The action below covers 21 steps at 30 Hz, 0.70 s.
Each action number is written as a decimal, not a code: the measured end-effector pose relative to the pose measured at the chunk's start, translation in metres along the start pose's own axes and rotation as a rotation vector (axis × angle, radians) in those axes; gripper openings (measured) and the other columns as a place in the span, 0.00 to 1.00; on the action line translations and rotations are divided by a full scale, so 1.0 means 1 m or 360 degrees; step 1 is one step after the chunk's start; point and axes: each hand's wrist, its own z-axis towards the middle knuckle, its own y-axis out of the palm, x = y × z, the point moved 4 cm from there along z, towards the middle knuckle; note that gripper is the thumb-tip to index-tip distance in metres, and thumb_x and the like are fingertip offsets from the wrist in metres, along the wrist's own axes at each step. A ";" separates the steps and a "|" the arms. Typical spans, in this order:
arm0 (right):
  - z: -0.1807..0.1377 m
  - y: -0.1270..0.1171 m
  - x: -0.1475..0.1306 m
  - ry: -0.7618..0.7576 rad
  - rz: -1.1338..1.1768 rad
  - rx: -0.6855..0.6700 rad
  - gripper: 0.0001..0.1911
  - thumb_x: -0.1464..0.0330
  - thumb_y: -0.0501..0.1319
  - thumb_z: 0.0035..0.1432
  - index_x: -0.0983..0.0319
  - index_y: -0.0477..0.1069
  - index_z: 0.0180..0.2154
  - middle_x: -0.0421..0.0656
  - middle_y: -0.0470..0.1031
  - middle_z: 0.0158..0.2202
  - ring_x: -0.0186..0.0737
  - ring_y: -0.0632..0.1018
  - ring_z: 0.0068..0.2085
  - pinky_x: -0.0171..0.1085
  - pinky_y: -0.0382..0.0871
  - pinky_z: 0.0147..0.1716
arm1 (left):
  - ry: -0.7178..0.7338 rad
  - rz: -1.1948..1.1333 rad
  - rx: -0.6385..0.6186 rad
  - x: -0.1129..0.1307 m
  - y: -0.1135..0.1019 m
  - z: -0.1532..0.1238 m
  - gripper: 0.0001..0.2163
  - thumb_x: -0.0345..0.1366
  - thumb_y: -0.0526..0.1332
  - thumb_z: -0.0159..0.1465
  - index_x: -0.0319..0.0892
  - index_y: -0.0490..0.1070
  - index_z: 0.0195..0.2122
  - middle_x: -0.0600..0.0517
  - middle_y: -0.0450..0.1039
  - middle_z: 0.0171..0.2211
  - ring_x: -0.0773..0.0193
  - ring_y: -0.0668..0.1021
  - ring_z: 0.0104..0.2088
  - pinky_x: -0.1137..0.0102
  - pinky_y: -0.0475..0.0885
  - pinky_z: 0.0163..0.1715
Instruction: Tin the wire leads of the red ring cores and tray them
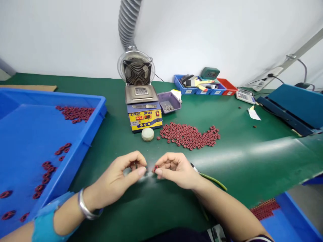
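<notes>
My right hand (174, 169) pinches a small red toothed ring core (155, 168) between thumb and fingertips, above the green table. Just left of it, my left hand (128, 169) is closed with thumb and forefinger together; whatever is at its fingertips is too small to make out. The two hands are a short gap apart. A spread of similar red ring cores (188, 135) lies on the table beyond my right hand. Partly under my right forearm are pliers with green handles (214, 180).
A yellow-fronted solder pot (145, 117) stands ahead under a fan (138, 72) with a grey duct. Beside it are a round tin (147, 134) and a purple tray (174, 99). A large blue bin (88, 134) holding ring cores flanks my left arm; another blue bin (290, 218) sits lower right.
</notes>
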 end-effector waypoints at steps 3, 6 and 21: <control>0.023 -0.006 -0.026 -0.0152 -0.0162 0.0008 0.11 0.65 0.69 0.45 0.63 0.73 0.31 0.39 0.76 0.26 0.30 0.75 0.26 0.32 0.69 0.28 | -0.0048 -0.0018 0.0057 -0.004 0.004 0.002 0.09 0.42 0.55 0.62 0.42 0.65 0.32 0.55 0.65 0.26 0.65 0.68 0.28 0.71 0.64 0.29; 0.068 -0.020 -0.071 -0.0417 -0.0491 0.0076 0.09 0.67 0.67 0.46 0.63 0.73 0.31 0.40 0.76 0.28 0.31 0.75 0.29 0.34 0.70 0.32 | -0.0109 -0.0014 0.0098 -0.010 0.001 0.003 0.10 0.43 0.56 0.61 0.42 0.65 0.35 0.54 0.68 0.28 0.65 0.70 0.29 0.70 0.67 0.31; 0.266 -0.012 -0.167 -0.0514 -0.2253 0.0829 0.16 0.68 0.61 0.48 0.68 0.69 0.40 0.53 0.75 0.38 0.51 0.77 0.43 0.44 0.70 0.44 | -0.0072 0.0433 -0.0044 -0.030 -0.001 0.012 0.09 0.39 0.61 0.55 0.41 0.68 0.35 0.52 0.71 0.31 0.63 0.73 0.32 0.68 0.68 0.34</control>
